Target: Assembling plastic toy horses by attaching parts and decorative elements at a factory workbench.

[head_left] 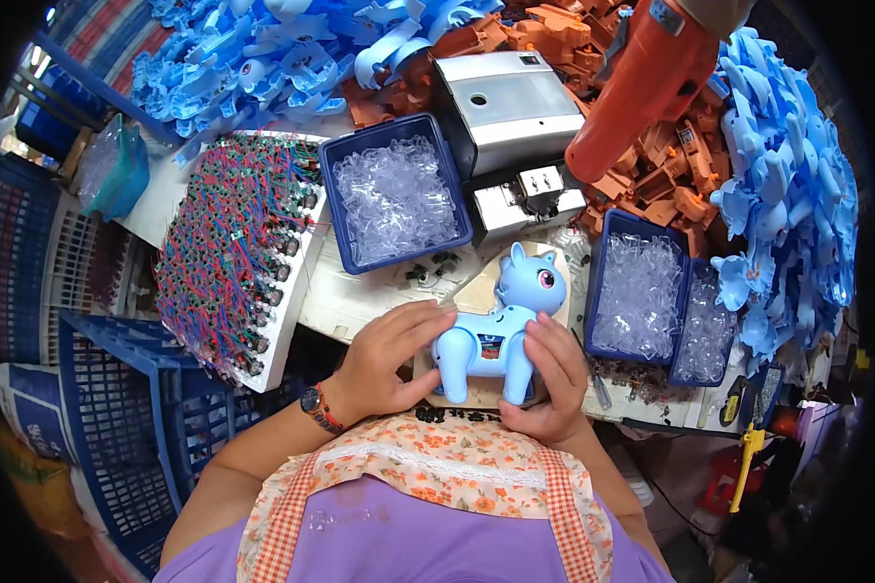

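Note:
A light blue toy pony lies between my hands at the near edge of the bench, its head with a large pink eye toward the far right. A dark rectangular opening in its belly shows coloured wires inside. My left hand grips the rump end, thumb below and fingers on top. My right hand closes round the chest and front leg. Beneath the pony is a pale board, partly covered by it.
A blue bin of clear plastic parts stands ahead, another bin to the right. Wired circuit parts fill a white tray at left. Blue shells and orange casings are heaped behind. An orange-red tool hangs over a metal machine.

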### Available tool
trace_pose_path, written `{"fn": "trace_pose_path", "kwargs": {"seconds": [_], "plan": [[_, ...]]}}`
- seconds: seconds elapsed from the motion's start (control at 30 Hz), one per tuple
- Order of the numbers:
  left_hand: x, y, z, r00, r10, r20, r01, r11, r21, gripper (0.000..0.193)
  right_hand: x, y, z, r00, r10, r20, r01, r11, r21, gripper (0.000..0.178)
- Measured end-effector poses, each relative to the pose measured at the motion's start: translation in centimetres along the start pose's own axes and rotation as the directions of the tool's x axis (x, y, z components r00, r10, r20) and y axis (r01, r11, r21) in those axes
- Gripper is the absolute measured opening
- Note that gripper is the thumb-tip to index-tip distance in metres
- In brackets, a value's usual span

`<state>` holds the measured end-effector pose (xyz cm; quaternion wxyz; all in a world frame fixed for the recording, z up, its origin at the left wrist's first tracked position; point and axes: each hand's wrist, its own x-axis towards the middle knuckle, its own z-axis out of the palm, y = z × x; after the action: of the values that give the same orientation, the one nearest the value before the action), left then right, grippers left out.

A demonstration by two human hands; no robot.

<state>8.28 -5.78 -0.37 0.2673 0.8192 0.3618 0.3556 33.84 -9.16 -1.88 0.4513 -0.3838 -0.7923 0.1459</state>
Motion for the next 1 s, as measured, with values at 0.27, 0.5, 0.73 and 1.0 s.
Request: {"fn": "trace_pose_path", "kwargs": {"seconds": [0.27, 0.5, 0.73, 1.0], "plan": [[-0.5, 0.2, 0.3, 1.0, -0.002, -0.012, 0.002, 1.0, 0.016, 0.061, -0.7, -0.4, 0.8, 0.998, 0.007, -0.058, -0.007, 1.0, 0.001, 0.065], [-1.4, 0.3, 0.0, 0.999, 0.03, -0.024, -0.029, 0.999, 0.018, 0.063, -1.6, -1.9, 1.2, 0.996, 0.041, -0.074, -0.041, 0.999, 0.009, 0.068], [-1.1, 1.1, -1.7, 0.996, 0.034, 0.087, -0.035, 0.999, 0.011, 0.069, -1.0, -1.8, 0.1, 0.999, 0.041, -0.027, -0.04, 0.999, 0.022, 0.069], [5.8, 3.3, -2.5, 0.949, 0.219, 0.227, -0.283, 0.909, 0.305, 0.045, 10.4, 0.1, -5.9, 0.95, -0.124, -0.287, 0.061, 0.974, -0.22, 0.072]]}}
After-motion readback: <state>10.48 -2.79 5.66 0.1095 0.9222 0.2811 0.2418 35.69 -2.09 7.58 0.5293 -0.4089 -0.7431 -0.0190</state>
